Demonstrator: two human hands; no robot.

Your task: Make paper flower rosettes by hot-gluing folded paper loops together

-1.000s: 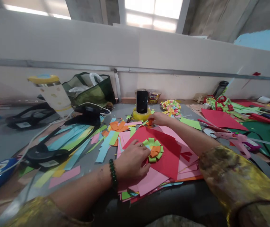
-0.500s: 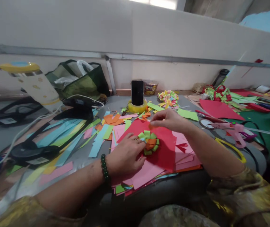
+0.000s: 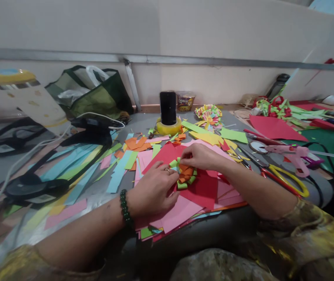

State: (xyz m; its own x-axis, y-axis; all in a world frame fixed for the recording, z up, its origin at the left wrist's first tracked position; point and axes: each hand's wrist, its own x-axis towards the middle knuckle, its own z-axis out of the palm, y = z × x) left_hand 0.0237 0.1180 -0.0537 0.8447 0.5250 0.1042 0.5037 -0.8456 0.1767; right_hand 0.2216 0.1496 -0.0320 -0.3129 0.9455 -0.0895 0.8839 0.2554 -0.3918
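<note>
The left hand (wearing a ring) is touching the flower, fingers apart; the right hand is touching its far edge, fingers together.

The one camera sits on the person's head and looks forward and down. It sees from above, across the table, to the wall. The right sleeve is very near; the left hand and right hand are around the centre, the phone farther.
</note>
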